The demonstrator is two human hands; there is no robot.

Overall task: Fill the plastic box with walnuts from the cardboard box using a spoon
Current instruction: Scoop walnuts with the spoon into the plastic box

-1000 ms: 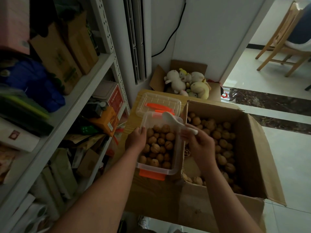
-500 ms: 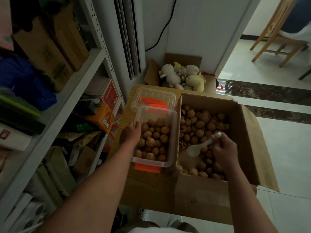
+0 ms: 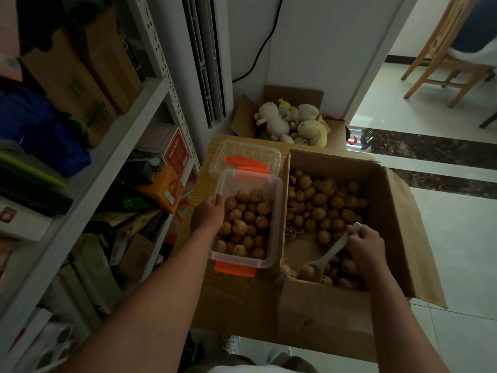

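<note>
A clear plastic box with orange clasps stands on a closed carton, well filled with walnuts. My left hand grips its left rim. To its right is an open cardboard box holding many loose walnuts. My right hand is inside that box near its front, gripping the handle of a white spoon. The spoon's bowl is down among the walnuts at the front left corner.
The clear lid with orange parts lies just behind the plastic box. A carton of plush toys sits further back. A crowded metal shelf runs along the left. Tiled floor and a wooden chair lie to the right.
My right hand carried the spoon from above the plastic box into the cardboard box and lowered its bowl into the walnuts at the front. My left hand stayed on the plastic box.
</note>
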